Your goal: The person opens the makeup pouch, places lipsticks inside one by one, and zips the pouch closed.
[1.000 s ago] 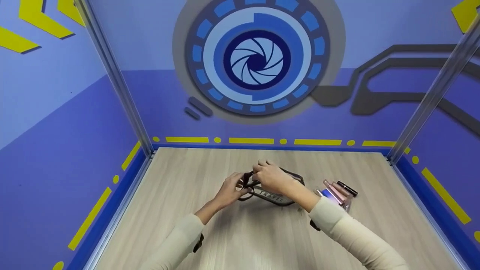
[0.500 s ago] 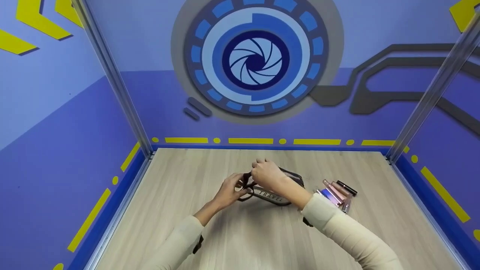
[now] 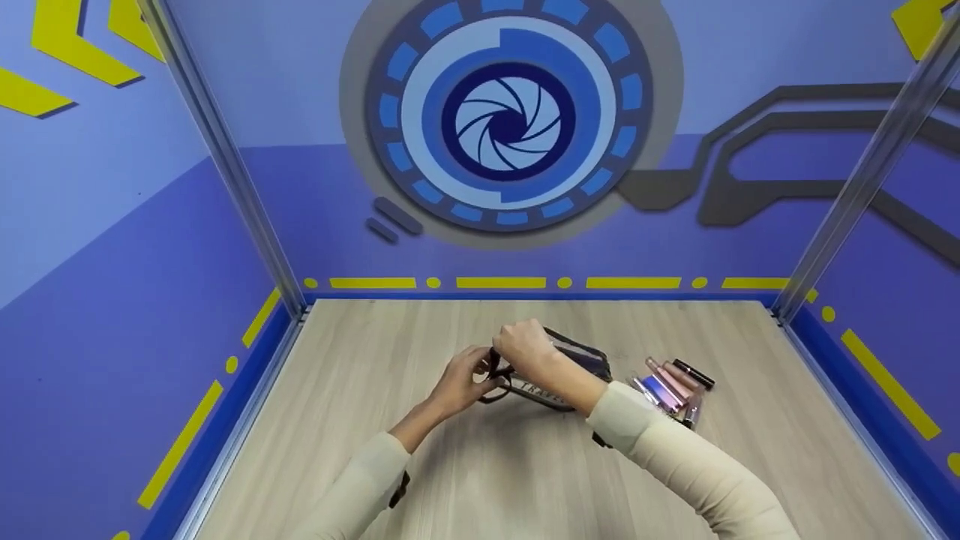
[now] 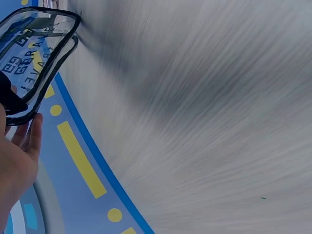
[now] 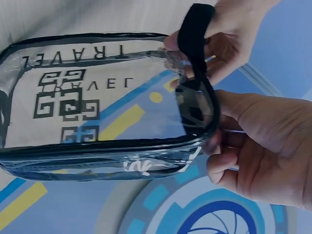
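A see-through toiletry bag (image 3: 541, 394) with black trim and "TRAVEL" print is held up at the middle of the table. My left hand (image 3: 459, 381) grips its left end by the black strap (image 5: 194, 36), thumb below and fingers behind. My right hand (image 3: 529, 351) pinches the black zipper edge (image 5: 102, 145) at the bag's upper left corner, close to my left fingers. A zip pull is hidden behind those fingertips. In the right wrist view the bag's clear walls bulge out, and the wall pattern shows through. The left wrist view catches only one end of the bag (image 4: 46, 53).
Several cosmetics lie in a small heap to the right of the bag, among them a black tube (image 3: 693, 375), a pink tube (image 3: 670, 379) and a blue-purple box (image 3: 661, 392). Blue printed panels (image 3: 450, 262) wall the wooden table (image 3: 375, 337) at back and sides.
My right hand has slid a little left along the bag's top edge, toward my left hand. More of the bag's right end now shows. My left hand holds its place.
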The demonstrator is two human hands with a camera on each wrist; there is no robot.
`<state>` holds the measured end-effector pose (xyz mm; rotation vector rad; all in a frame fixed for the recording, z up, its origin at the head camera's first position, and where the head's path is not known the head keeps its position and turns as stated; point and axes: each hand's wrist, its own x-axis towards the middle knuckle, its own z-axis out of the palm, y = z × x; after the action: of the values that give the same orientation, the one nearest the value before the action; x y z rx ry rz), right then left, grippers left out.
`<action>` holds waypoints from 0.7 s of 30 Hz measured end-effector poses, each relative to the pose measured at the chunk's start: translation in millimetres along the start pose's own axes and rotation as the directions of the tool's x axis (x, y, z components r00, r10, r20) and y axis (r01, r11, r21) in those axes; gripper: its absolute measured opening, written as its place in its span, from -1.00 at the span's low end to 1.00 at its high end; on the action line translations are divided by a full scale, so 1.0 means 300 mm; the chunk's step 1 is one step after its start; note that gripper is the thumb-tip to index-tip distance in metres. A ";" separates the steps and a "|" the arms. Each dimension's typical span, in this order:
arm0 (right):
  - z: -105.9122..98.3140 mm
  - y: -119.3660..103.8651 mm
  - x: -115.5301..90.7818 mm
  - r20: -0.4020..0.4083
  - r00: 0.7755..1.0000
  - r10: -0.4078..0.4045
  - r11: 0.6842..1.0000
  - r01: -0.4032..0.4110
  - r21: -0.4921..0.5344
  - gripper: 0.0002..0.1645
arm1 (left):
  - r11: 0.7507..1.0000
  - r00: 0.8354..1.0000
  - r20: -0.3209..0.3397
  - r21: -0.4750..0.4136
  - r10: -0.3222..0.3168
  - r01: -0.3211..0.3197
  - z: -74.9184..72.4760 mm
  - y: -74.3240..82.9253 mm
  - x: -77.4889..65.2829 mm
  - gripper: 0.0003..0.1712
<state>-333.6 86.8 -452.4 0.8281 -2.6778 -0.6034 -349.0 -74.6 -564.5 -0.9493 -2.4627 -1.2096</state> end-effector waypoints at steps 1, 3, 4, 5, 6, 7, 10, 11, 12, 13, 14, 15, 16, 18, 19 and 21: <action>0.006 -0.001 0.000 -0.015 1.000 0.004 1.000 -0.004 -0.007 -0.89 | 1.000 1.000 -0.002 0.003 -0.001 0.001 0.001 -0.001 0.001 -0.58; 0.022 -0.005 0.002 -0.054 0.998 0.025 1.000 -0.026 -0.014 -0.83 | 1.000 1.000 -0.006 0.008 0.000 0.001 0.001 -0.004 0.000 -0.59; 0.028 -0.007 0.002 -0.069 0.997 0.037 0.999 -0.038 -0.015 -0.81 | 1.000 1.000 -0.007 0.013 -0.002 0.002 0.001 -0.005 -0.001 -0.60; 0.037 -0.010 0.002 -0.087 0.995 0.050 0.999 -0.052 -0.015 -0.79 | 1.000 1.000 -0.009 0.017 -0.004 0.004 0.000 -0.005 -0.002 -0.62; 0.044 -0.012 0.002 -0.107 0.992 0.064 0.998 -0.066 -0.014 -0.78 | 1.000 1.000 -0.009 0.020 -0.007 0.007 -0.001 -0.006 -0.004 -0.64; 0.051 -0.012 0.001 -0.122 0.989 0.078 0.997 -0.080 -0.012 -0.77 | 1.000 1.000 -0.008 0.021 -0.012 0.012 0.001 -0.007 -0.005 -0.65; 0.067 -0.013 -0.004 -0.154 0.981 0.118 0.993 -0.116 0.026 -0.78 | 0.999 1.000 -0.003 0.035 -0.023 0.024 0.003 -0.005 -0.006 -0.71; 0.069 -0.013 -0.006 -0.156 0.979 0.128 0.992 -0.123 0.042 -0.80 | 0.999 1.000 0.000 0.041 -0.027 0.027 0.003 -0.005 -0.006 -0.72; 0.070 -0.014 -0.007 -0.153 0.979 0.135 0.990 -0.127 0.059 -0.82 | 0.998 0.999 0.003 0.051 -0.033 0.032 0.003 -0.005 -0.007 -0.73; 0.069 -0.014 -0.009 -0.146 0.979 0.141 0.988 -0.131 0.076 -0.84 | 0.997 0.999 0.005 0.067 -0.035 0.035 0.003 -0.004 -0.008 -0.74; 0.067 -0.014 -0.010 -0.140 0.979 0.146 0.987 -0.134 0.092 -0.86 | 0.996 0.999 0.008 0.086 -0.040 0.039 0.003 -0.004 -0.008 -0.74; 0.065 -0.014 -0.010 -0.132 0.980 0.150 0.985 -0.137 0.106 -0.85 | 0.994 0.999 0.011 0.099 -0.046 0.045 0.002 -0.006 -0.009 -0.74; 0.063 -0.015 -0.011 -0.122 0.980 0.156 0.983 -0.141 0.119 -0.84 | 0.992 0.999 0.012 0.115 -0.052 0.051 0.002 -0.007 -0.009 -0.74; 0.064 -0.015 -0.010 -0.124 0.977 0.172 0.977 -0.153 0.146 -0.80 | 0.988 0.998 0.012 0.144 -0.064 0.061 0.000 -0.010 -0.010 -0.74; 0.067 -0.015 -0.010 -0.125 0.975 0.186 0.973 -0.164 0.163 -0.78 | 0.986 0.998 0.010 0.154 -0.065 0.063 0.000 -0.014 -0.011 -0.73; 0.075 -0.017 -0.011 -0.137 0.966 0.219 0.960 -0.189 0.205 -0.75 | 0.984 0.997 0.009 0.161 -0.073 0.071 0.001 -0.020 -0.011 -0.72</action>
<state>-337.0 91.9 -474.9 0.6042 -2.6566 -0.2250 -350.4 -78.5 -570.1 -0.8352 -2.5806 -1.0102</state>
